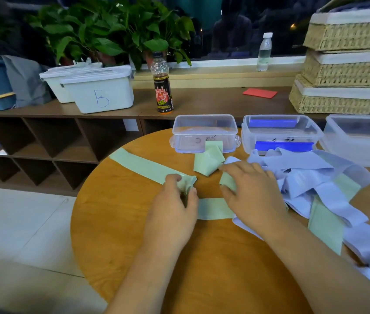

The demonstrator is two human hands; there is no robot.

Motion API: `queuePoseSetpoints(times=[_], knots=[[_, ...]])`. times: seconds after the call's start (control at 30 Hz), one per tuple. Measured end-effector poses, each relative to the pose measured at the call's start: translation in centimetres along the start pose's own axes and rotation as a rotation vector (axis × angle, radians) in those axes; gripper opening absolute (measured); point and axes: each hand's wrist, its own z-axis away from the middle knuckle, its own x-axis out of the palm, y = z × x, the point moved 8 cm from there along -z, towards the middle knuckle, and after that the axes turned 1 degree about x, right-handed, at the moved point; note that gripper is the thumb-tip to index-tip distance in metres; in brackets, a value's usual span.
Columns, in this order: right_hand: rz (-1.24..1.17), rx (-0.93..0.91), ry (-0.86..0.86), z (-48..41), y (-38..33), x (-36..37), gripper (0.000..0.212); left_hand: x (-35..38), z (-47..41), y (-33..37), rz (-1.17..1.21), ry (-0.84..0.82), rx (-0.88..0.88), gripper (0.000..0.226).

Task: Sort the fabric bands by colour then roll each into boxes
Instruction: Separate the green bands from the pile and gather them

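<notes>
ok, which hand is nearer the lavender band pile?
Right. The right hand sits at the left edge of the lavender band pile; the left hand is farther left, pinching the bunched end of a green band.

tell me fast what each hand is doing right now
Left hand: pinching the bunched end of a long green band.
Right hand: open, fingers spread, resting on a green fold.

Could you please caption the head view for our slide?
Left hand grips the bunched end of a green band; right hand touches another green piece.
</notes>
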Motion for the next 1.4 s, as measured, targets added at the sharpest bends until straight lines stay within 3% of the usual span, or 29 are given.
queuePoseSetpoints(times=[0.1, 0.3, 0.37, 0.5, 0.63, 0.77, 0.87, 0.93, 1.03, 1.17, 1.3, 1.4], knots=[[-0.300, 0.025, 0.063, 0.4, 0.1, -1.4, 0.046, -1.1, 0.2, -0.6, 0.121, 0.012, -0.064, 0.033], [-0.542, 0.026, 0.166, 0.7, -0.6, -3.5, 0.041, -2.0, 0.5, -1.7, 0.180, -0.021, -0.160, 0.024], [-0.565, -0.001, 0.177, 0.9, -1.0, -3.7, 0.038, -2.3, 0.4, -1.3, 0.237, 0.009, -0.125, 0.011], [-0.708, -0.038, 0.093, 1.3, -2.1, -3.2, 0.030, -3.2, 0.4, 0.7, 0.437, 0.080, 0.041, 0.022], [-0.994, 0.011, 0.067, 1.3, -2.3, -2.9, 0.036, -3.1, 0.4, 1.6, 0.557, 0.055, 0.059, 0.019], [-1.129, 0.046, -0.068, 0.9, -2.7, -1.7, 0.052, -2.7, 0.8, 2.4, 0.515, -0.025, 0.124, 0.021], [-1.149, 0.033, -0.140, 0.9, -3.1, -0.9, 0.043, -1.9, 1.2, 3.2, 0.318, -0.073, 0.212, 0.038], [-1.125, 0.024, -0.159, 1.1, -3.3, -0.9, 0.036, -2.0, 0.9, 3.1, 0.279, -0.013, 0.224, 0.034], [-1.151, 0.033, -0.097, 1.0, -3.0, -1.3, 0.027, -2.4, 0.3, 2.3, 0.255, 0.059, 0.137, 0.029], [-1.446, 0.060, 0.040, 0.7, -1.8, -2.7, 0.017, -2.3, -0.2, 0.3, 0.249, 0.026, -0.038, 0.029], [-1.563, 0.106, -0.025, 0.7, -2.1, -2.5, 0.021, -2.1, -0.2, -0.2, 0.330, 0.014, -0.094, 0.041], [-1.492, 0.111, -0.080, 0.8, -2.1, -2.0, 0.019, -2.0, 0.1, -0.6, 0.563, 0.006, -0.207, 0.049]])
